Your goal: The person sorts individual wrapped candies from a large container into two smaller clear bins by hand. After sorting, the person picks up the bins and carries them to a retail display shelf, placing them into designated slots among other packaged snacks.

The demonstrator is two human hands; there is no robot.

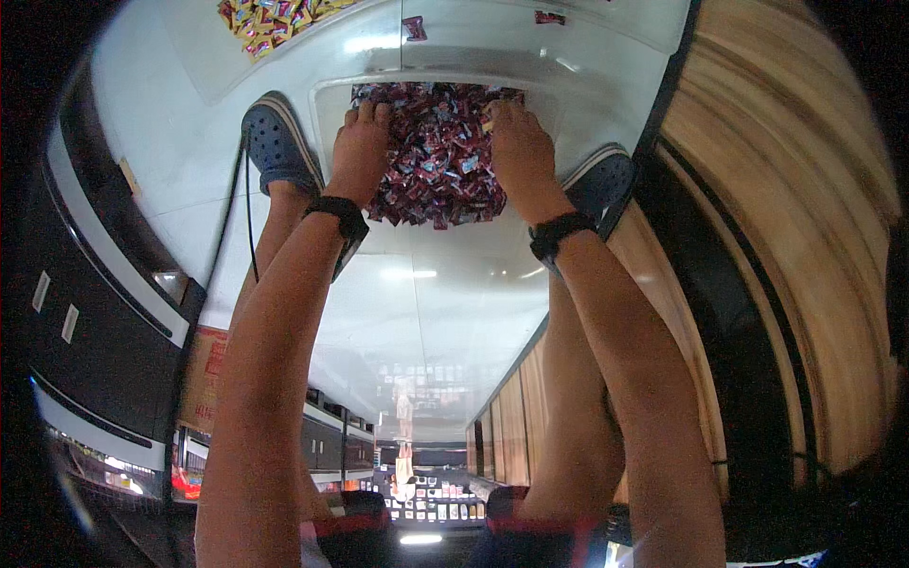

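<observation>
Many small wrapped sweets (440, 156), mostly dark red, lie in a dense heap inside a pale translucent plastic tub (426, 245) before me. My left hand (361, 145) is at the left side of the heap, its fingers bent down towards the wrappers. On the right side, my right hand (522, 142) has its fingers curled at the edge of the heap, with a small yellow piece beside them. The fingertips of both hands are hidden, so any grip is unclear. Both wrists wear dark bands.
Yellow and red wrapped sweets (273, 21) lie at the upper left. Loose sweets (415, 28) are beyond the tub. My shoes (277, 138) flank it on a glossy pale floor. Dark cabinets (106, 341) stand left, wood-look panels (781, 177) right. A person (405, 472) is far off.
</observation>
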